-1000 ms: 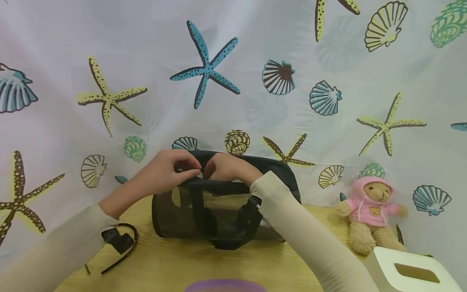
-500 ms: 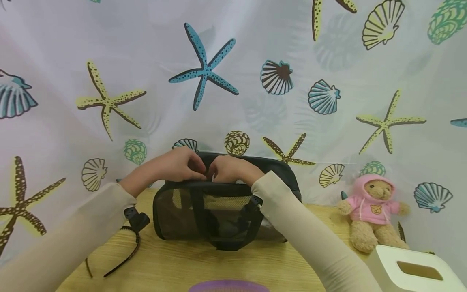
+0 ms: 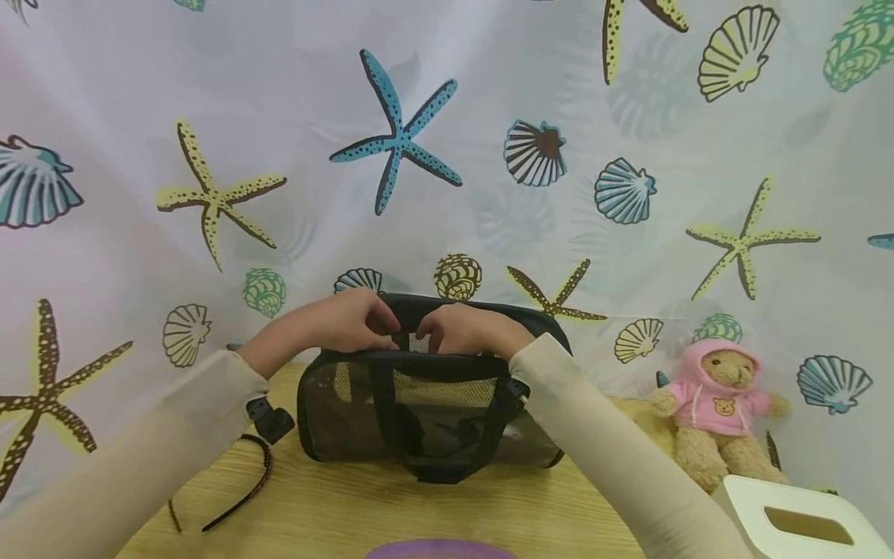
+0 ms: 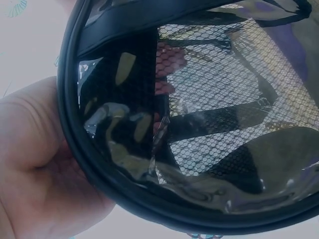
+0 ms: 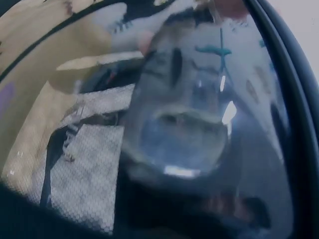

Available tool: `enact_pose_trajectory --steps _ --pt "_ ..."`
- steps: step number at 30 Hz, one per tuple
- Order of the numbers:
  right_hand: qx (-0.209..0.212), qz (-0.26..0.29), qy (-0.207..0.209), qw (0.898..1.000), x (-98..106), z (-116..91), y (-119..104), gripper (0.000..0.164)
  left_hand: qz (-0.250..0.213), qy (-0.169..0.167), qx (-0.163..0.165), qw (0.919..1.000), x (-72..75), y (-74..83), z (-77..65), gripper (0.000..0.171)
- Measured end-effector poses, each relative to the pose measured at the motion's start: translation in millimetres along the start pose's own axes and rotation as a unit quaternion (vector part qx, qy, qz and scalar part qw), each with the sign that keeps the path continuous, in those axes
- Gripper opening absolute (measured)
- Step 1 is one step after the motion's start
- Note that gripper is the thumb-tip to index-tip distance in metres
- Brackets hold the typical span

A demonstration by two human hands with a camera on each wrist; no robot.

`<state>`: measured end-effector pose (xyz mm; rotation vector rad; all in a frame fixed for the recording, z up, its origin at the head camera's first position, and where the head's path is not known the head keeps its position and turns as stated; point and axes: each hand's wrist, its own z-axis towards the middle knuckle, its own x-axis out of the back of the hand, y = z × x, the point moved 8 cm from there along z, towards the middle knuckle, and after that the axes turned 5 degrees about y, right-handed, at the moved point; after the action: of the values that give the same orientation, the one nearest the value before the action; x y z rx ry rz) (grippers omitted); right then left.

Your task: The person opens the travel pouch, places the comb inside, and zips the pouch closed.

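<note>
A cylindrical duffel bag [image 3: 447, 411] with clear plastic sides, black trim and mesh lies sideways in the middle of the head view. Its carry strap [image 3: 440, 472] hangs down in front. My left hand [image 3: 349, 320] grips the bag's top opening near its left part, thumb at the front rim. Just right of it my right hand [image 3: 464, 328] holds the same opening with curled fingers, fingertips partly hidden. In the left wrist view, part of the left hand [image 4: 35, 164] shows beside the bag's round end [image 4: 184, 209]. The right wrist view shows the other clear end [image 5: 174, 149], blurred.
A dark headband [image 3: 244, 489] lies on the wooden table [image 3: 335, 505] at left. At right a teddy bear [image 3: 722, 407] in a pink hoodie sits behind a white tissue box [image 3: 796, 520]. A purple rim [image 3: 440, 548] shows at the front edge. A patterned curtain [image 3: 447, 225] hangs behind.
My hands first drew close together at the bag's opening. My right hand has since shifted right, widening the gap between them, where pale mesh now shows.
</note>
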<state>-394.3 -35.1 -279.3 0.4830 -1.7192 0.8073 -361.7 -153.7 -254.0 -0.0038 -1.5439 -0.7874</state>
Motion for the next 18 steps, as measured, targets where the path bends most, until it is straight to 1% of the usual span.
enact_pose_trajectory --steps 9,14,18 --pt "0.012 0.027 0.011 0.999 2 -21 17 0.052 -0.001 -0.002 0.007 1.0 -1.8 -3.7 0.9 0.037" --pt "0.027 0.025 0.025 0.999 0 -30 32 0.048 -0.006 0.004 0.007 0.9999 -2.2 -4.1 0.6 0.036" --pt "0.027 0.03 0.031 0.999 1 -39 46 0.046 -0.007 0.006 0.006 0.9999 -2.1 -4.7 0.2 0.035"
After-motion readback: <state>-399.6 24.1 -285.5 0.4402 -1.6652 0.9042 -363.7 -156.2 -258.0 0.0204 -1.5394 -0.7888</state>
